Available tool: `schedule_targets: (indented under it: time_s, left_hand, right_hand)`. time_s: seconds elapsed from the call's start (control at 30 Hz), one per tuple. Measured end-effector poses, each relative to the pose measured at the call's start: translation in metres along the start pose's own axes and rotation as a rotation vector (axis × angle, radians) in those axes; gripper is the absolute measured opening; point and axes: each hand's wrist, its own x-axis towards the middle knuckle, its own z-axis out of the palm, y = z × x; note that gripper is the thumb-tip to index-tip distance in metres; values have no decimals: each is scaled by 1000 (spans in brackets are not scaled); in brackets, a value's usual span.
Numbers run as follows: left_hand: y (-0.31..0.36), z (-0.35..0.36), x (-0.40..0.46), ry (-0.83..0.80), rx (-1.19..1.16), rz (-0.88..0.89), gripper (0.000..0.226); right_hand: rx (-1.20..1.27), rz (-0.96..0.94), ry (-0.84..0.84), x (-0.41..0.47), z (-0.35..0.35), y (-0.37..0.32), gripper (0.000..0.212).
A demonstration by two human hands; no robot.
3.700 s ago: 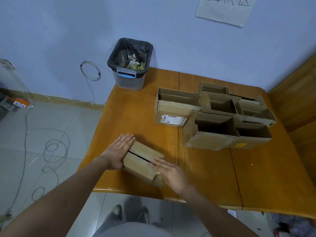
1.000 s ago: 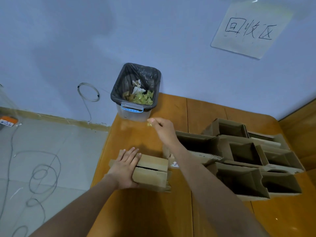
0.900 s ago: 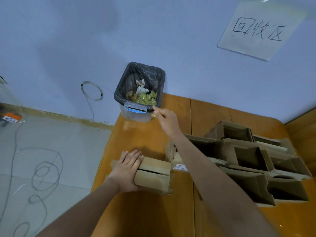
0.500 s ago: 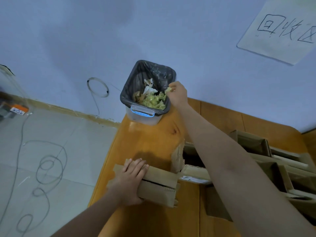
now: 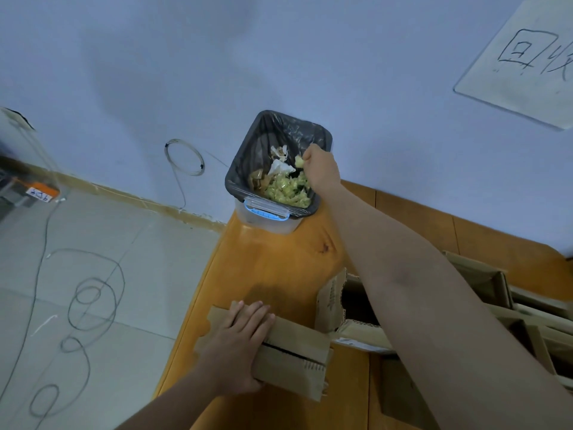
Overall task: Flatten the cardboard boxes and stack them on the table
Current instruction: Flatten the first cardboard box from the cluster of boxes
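The left hand [image 5: 238,346] lies flat, fingers straight, on a flattened cardboard box [image 5: 291,358] at the counter [image 5: 279,265] near-left edge. Open boxes [image 5: 483,308] crowd the right side. At the far corner the right hand [image 5: 322,169], fingers curled, reaches into a black-lined bin [image 5: 273,209] of scraps; whether it grips anything I cannot tell. Handwritten wall sign [image 5: 527,66].

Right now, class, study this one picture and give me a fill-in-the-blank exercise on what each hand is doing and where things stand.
1. The left hand presses flat on the ____ brown cardboard box.
2. The right hand reaches over the black-lined plastic ____.
3. That container stands at the far end of the orange wooden ____.
4. The open brown cardboard boxes lie to the person's ____.

Missing words: flattened; bin; table; right
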Motion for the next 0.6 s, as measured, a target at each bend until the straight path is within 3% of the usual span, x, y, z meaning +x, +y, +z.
schedule_targets:
  time_s: [0.13, 0.43, 0.6]
  left_hand:
    - [0, 2, 1, 11, 5, 7, 104]
    - [0, 5, 2, 59, 28, 21, 105]
    - [1, 4, 2, 3, 35, -8, 113]
  right_hand:
    - [-60, 6, 4, -4, 6, -3, 13]
    - [-374, -115, -119, -55, 5, 17, 26]
    - [-473, -151, -153, -108, 1, 22, 32]
